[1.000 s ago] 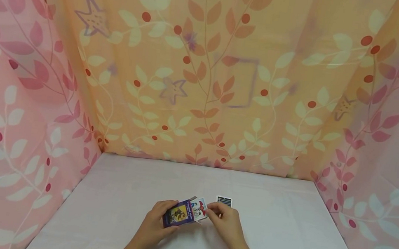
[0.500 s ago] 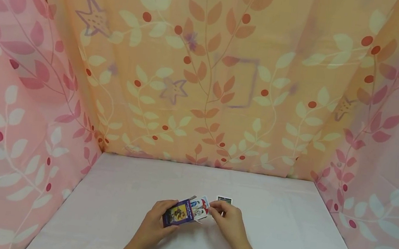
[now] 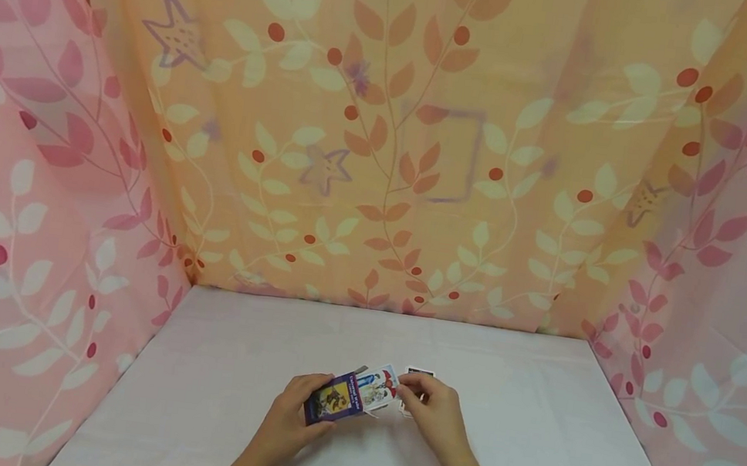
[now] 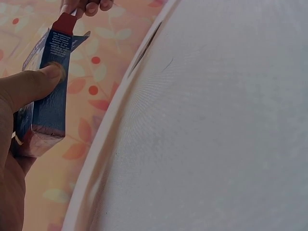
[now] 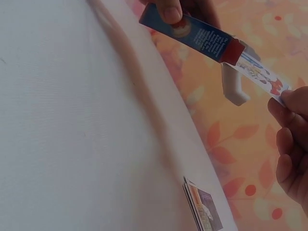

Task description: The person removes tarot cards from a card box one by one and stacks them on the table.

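Observation:
My left hand [image 3: 288,418] grips a dark blue and purple card box [image 3: 324,406] with a yellow picture on its front. In the left wrist view the thumb presses the narrow side of the box [image 4: 53,101]. From the box's open end, flaps spread, a picture card [image 3: 378,387] sticks out towards the right. Thumb and forefinger of my right hand [image 3: 440,421] pinch the card's outer end. Its inner end is hidden in the box. In the right wrist view, my right hand [image 5: 293,139] holds the card [image 5: 262,73] while its other fingers curl loosely.
A small stack of cards [image 5: 206,209] lies on the white table [image 3: 249,334], partly hidden behind my right hand in the head view. Patterned curtains [image 3: 379,187] hang at the back and both sides.
My right hand has moved a little to the right, and the card has slid further out of the box with it. My left hand and the box have hardly moved.

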A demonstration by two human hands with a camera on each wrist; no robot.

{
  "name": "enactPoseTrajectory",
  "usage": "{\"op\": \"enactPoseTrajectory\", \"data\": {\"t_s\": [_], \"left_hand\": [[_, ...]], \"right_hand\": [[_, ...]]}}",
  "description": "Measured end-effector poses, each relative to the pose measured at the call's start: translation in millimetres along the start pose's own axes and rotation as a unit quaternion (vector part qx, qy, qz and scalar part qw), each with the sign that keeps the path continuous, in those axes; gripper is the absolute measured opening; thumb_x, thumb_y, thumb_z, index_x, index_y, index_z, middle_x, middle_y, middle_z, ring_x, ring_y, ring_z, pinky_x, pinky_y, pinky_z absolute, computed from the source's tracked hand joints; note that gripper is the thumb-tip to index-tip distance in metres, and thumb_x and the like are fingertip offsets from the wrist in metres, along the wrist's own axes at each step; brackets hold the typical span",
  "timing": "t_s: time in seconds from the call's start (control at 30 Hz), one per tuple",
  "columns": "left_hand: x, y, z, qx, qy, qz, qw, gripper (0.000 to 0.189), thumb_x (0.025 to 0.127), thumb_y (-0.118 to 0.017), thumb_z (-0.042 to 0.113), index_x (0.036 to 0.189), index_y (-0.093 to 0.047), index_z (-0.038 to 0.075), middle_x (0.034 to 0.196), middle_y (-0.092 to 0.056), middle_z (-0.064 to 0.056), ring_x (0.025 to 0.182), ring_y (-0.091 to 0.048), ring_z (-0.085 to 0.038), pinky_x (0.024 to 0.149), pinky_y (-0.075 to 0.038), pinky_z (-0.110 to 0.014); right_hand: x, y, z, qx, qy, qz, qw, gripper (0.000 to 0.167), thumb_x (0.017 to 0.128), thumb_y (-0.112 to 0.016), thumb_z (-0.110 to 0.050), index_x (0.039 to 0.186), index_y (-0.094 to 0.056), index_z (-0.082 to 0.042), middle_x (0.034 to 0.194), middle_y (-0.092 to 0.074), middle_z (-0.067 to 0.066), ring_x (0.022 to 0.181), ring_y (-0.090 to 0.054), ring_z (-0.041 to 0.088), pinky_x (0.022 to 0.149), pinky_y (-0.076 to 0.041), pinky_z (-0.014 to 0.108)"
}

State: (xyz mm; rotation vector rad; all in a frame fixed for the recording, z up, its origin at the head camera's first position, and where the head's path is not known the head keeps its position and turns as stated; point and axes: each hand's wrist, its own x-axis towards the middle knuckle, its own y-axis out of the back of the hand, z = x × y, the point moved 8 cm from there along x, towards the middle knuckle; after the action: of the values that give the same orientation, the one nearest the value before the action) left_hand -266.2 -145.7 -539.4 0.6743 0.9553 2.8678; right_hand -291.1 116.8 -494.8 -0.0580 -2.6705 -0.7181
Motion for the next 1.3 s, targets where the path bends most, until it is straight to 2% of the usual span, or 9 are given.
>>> {"op": "enactPoseTrajectory", "data": {"t_s": [0.1, 0.23, 0.43, 0.63, 0.8, 1.07, 1.3], "left_hand": [[-0.4, 0.7, 1.7, 0.008, -0.01, 0.004, 0.9999, 0.084, 0.071, -0.096, 0.023, 0.143, -0.054, 0.036, 0.138, -0.057, 0.02, 0.129, -0.053, -0.007, 0.107, -0.05, -0.041], [-0.8, 1.8, 3.7, 0.011, -0.02, 0.009, 0.9997, 0.083, 0.07, -0.096, 0.023, 0.144, -0.057, 0.029, 0.138, -0.058, 0.019, 0.128, -0.054, -0.008, 0.106, -0.051, -0.04], [-0.7, 1.7, 4.0, -0.009, -0.017, 0.009, 0.9998, 0.087, 0.069, -0.097, 0.018, 0.143, -0.055, 0.034, 0.138, -0.057, 0.021, 0.129, -0.053, -0.009, 0.108, -0.05, -0.038], [-0.6, 1.6, 4.6, -0.013, -0.019, 0.009, 0.9997, 0.084, 0.068, -0.097, 0.016, 0.143, -0.058, 0.023, 0.138, -0.057, 0.02, 0.128, -0.053, -0.009, 0.106, -0.05, -0.037], [-0.9, 1.5, 4.5, -0.014, -0.02, 0.011, 0.9997, 0.086, 0.068, -0.097, 0.016, 0.143, -0.056, 0.03, 0.138, -0.058, 0.02, 0.128, -0.053, -0.009, 0.106, -0.05, -0.038], [-1.8, 1.6, 5.5, 0.016, -0.04, 0.019, 0.9989, 0.088, 0.069, -0.097, 0.019, 0.145, -0.054, 0.031, 0.138, -0.061, 0.011, 0.126, -0.055, -0.013, 0.104, -0.051, -0.037], [-1.0, 1.9, 4.5, -0.01, -0.016, 0.012, 0.9997, 0.088, 0.068, -0.097, 0.017, 0.143, -0.055, 0.035, 0.138, -0.059, 0.018, 0.128, -0.055, -0.011, 0.107, -0.05, -0.04]], "right_hand": [[0.6, 2.7, 1.2, 0.0, -0.007, 0.0, 1.0, 0.012, 0.088, -0.081, -0.014, 0.096, -0.077, -0.021, 0.075, -0.066, -0.014, 0.068, -0.055, 0.004, 0.059, -0.046, 0.02], [1.4, 6.9, 1.4, 0.007, -0.015, 0.0, 0.9999, 0.012, 0.088, -0.081, -0.013, 0.097, -0.077, -0.02, 0.077, -0.067, -0.012, 0.07, -0.056, 0.007, 0.061, -0.048, 0.02], [3.1, 13.1, 4.9, 0.015, -0.02, -0.001, 0.9997, 0.011, 0.09, -0.08, -0.015, 0.099, -0.077, -0.021, 0.079, -0.067, -0.011, 0.071, -0.056, 0.009, 0.06, -0.048, 0.02], [5.9, 21.1, 4.6, 0.014, 0.011, 0.019, 0.9997, 0.012, 0.09, -0.08, -0.013, 0.098, -0.078, -0.021, 0.076, -0.067, -0.013, 0.068, -0.054, 0.007, 0.057, -0.044, 0.02], [7.1, 26.2, 4.7, 0.0, 0.024, 0.028, 0.9993, 0.012, 0.089, -0.08, -0.011, 0.098, -0.077, -0.019, 0.077, -0.067, -0.013, 0.068, -0.055, 0.006, 0.057, -0.045, 0.021], [9.2, 35.2, 10.2, -0.003, -0.007, 0.026, 0.9996, 0.011, 0.093, -0.077, -0.014, 0.101, -0.077, -0.021, 0.079, -0.066, -0.011, 0.071, -0.055, 0.01, 0.06, -0.045, 0.02], [10.7, 43.2, 13.0, -0.005, -0.011, 0.035, 0.9993, 0.011, 0.093, -0.076, -0.014, 0.103, -0.077, -0.019, 0.081, -0.067, -0.009, 0.074, -0.056, 0.011, 0.062, -0.046, 0.021]]}}
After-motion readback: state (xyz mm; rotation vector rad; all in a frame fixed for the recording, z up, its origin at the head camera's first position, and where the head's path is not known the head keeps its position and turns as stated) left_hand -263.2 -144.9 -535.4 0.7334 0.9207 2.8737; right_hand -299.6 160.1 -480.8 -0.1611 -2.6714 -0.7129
